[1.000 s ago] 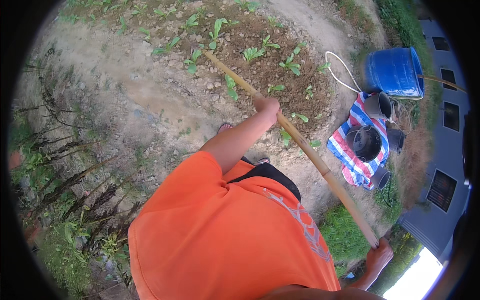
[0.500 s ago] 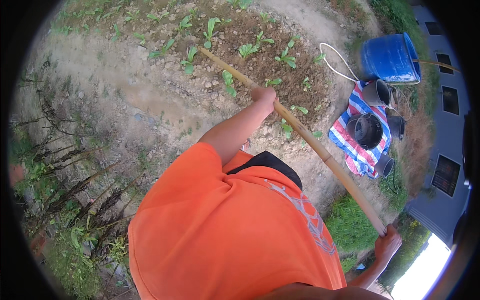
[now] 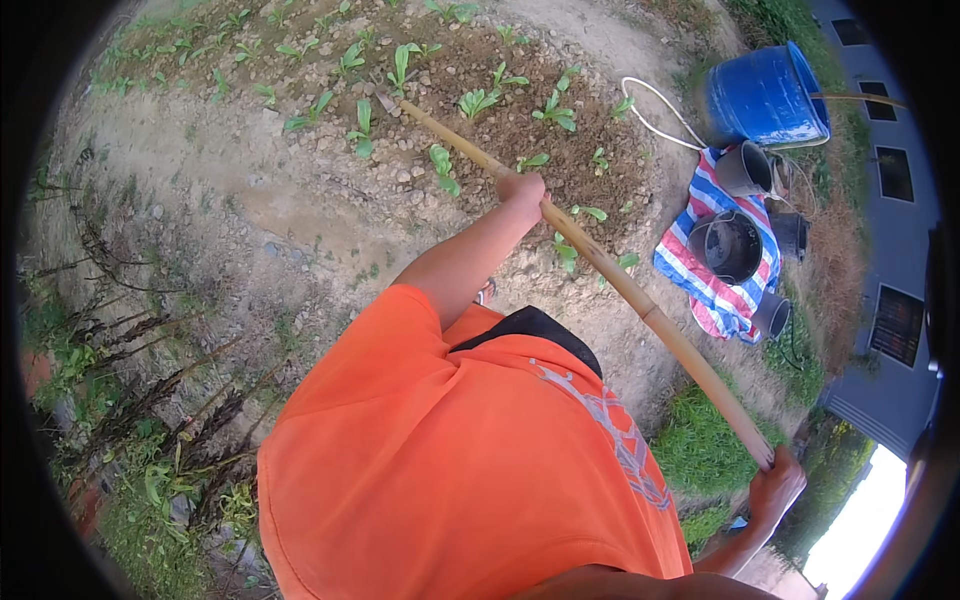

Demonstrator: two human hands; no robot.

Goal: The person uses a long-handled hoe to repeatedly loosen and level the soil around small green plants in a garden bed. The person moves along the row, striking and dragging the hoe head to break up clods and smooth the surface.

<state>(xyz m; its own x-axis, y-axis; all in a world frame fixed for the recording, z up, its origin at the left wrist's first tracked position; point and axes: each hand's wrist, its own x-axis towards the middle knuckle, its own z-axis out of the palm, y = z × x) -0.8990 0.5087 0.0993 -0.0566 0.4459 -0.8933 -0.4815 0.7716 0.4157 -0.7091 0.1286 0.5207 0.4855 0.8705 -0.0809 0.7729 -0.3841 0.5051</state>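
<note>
A hoe with a long bamboo handle (image 3: 640, 300) runs slantwise from the planted soil at the upper middle to the lower right. My left hand (image 3: 521, 188) is wrapped round the handle partway along it. Near its lower right end, my right hand (image 3: 777, 486) is closed on it too. At the far end a small grey blade (image 3: 386, 101) shows at the ground; its exact shape is hard to make out. It lies between two leafy green seedlings (image 3: 362, 130), close beside them. Crumbly brown soil (image 3: 440, 120) surrounds the plants.
Right of the bed, a striped sheet (image 3: 690, 260) carries several dark buckets (image 3: 727, 247). Behind it a large blue barrel (image 3: 760, 95) lies tilted, with a pale hose (image 3: 655, 92) beside it. Dry stalks (image 3: 190, 370) stand at the left. A grey building (image 3: 880, 230) borders the right.
The view has shifted slightly, moving the plants and buckets a little left in it. The blade at the hoe's far end now shows. Both hands keep their hold on the handle.
</note>
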